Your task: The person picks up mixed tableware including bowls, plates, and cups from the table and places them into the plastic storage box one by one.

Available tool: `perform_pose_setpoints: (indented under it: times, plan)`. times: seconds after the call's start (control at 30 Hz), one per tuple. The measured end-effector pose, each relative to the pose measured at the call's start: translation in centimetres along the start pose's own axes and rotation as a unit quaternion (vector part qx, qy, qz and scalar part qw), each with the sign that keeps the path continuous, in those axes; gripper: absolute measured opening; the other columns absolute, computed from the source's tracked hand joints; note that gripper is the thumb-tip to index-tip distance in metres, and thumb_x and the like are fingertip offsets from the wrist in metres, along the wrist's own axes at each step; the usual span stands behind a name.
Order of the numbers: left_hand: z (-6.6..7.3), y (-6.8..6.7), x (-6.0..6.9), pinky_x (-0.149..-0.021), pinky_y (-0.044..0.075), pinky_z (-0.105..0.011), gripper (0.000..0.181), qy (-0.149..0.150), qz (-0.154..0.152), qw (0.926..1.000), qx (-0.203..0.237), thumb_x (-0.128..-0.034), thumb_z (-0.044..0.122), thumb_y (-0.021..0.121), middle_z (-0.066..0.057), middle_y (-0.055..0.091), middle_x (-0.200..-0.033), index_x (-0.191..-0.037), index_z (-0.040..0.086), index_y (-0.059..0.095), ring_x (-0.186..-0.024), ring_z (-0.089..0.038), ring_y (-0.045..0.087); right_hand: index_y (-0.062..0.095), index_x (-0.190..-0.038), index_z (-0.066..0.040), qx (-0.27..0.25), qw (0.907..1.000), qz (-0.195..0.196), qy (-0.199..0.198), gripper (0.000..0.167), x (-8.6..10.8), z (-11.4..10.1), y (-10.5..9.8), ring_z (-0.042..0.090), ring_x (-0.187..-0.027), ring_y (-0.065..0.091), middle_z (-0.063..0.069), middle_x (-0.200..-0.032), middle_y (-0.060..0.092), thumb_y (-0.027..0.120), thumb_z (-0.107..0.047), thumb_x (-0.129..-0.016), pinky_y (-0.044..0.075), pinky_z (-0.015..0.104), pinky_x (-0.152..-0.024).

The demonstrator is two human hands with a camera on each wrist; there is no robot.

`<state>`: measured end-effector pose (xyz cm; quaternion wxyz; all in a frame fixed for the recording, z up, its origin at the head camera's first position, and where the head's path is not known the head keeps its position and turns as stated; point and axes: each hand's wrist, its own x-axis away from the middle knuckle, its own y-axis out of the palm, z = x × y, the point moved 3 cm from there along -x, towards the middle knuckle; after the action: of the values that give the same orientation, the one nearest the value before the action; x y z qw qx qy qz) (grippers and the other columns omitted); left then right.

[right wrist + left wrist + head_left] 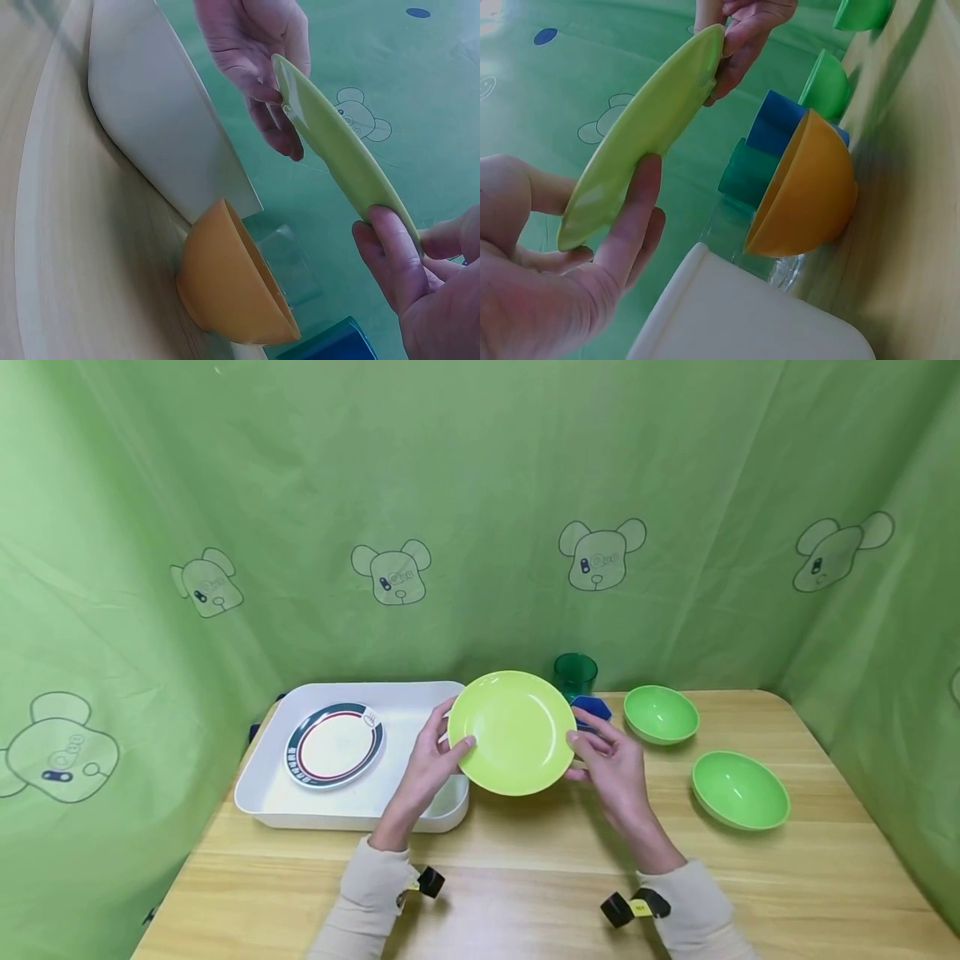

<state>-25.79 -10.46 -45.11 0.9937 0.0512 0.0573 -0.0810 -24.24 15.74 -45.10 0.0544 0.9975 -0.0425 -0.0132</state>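
Observation:
A yellow-green plate [513, 732] is held up above the table between both hands, its inner face toward the head view. The left hand [429, 762] pinches its left rim, thumb on the face and fingers behind. On the right rim the right hand [617, 770] grips in the same way. Seen edge-on, the plate [641, 139] is tilted in the left wrist view, with the left hand [570, 255] below its underside. In the right wrist view the plate [341, 146] shows clear of the table, held by the right hand [427, 277].
A white tray [262, 802] at the left holds a dark-rimmed plate [337, 745]. Two green bowls [660, 714] [740, 790] stand at the right. Behind are a green cup [576, 673] and a blue item [591, 710]. An orange bowl [810, 191], hidden in the head view, stands beside the tray.

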Motion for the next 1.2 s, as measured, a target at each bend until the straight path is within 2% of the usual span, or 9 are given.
perform_pose_setpoints:
  times: [0.3,0.63,0.87,1.2]
  plan:
    - [0.02,0.1,0.04,-0.062,0.065,-0.038,0.07,-0.011,0.013,0.9997,-0.02,-0.0921,-0.011,0.059,-0.026,0.059,-0.137,-0.156,0.009,0.037,-0.093,-0.029,0.072,0.056,-0.145,-0.003,0.001,1.0,-0.005,-0.004,0.047,-0.08,-0.16,-0.05,0.015,-0.087,0.075,0.009,-0.113,0.074,0.068,-0.009,-0.1,0.064,0.033,-0.067]
    - [-0.09,0.08,0.19,-0.057,0.064,-0.037,0.069,-0.017,0.016,0.9994,-0.026,-0.0926,-0.01,0.059,-0.025,0.059,-0.138,-0.156,0.01,0.038,-0.09,-0.029,0.073,0.053,-0.148,-0.005,0.031,0.9987,-0.04,0.001,0.05,-0.22,-0.23,-0.24,0.015,-0.085,0.075,0.016,-0.114,0.071,0.067,-0.007,-0.1,0.064,0.033,-0.07]
    - [-0.04,0.0,0.07,-0.056,0.064,-0.037,0.068,-0.016,0.016,0.9994,-0.026,-0.0925,-0.01,0.059,-0.025,0.06,-0.136,-0.155,0.01,0.039,-0.085,-0.026,0.073,0.052,-0.149,-0.005,0.036,0.9975,-0.061,-0.004,0.052,-0.44,-0.51,-0.31,0.016,-0.089,0.075,0.023,-0.121,0.069,0.067,-0.008,-0.1,0.064,0.035,-0.074]
    - [-0.02,-0.03,0.17,-0.057,0.064,-0.04,0.065,-0.02,0.013,0.9995,-0.021,-0.0948,-0.01,0.057,-0.026,0.059,-0.136,-0.155,0.009,0.039,-0.085,-0.026,0.074,0.044,-0.154,-0.004,0.042,0.9942,-0.099,-0.001,0.057,-0.3,-0.66,-0.58,0.016,-0.094,0.074,0.028,-0.128,0.064,0.065,-0.007,-0.101,0.063,0.036,-0.079]
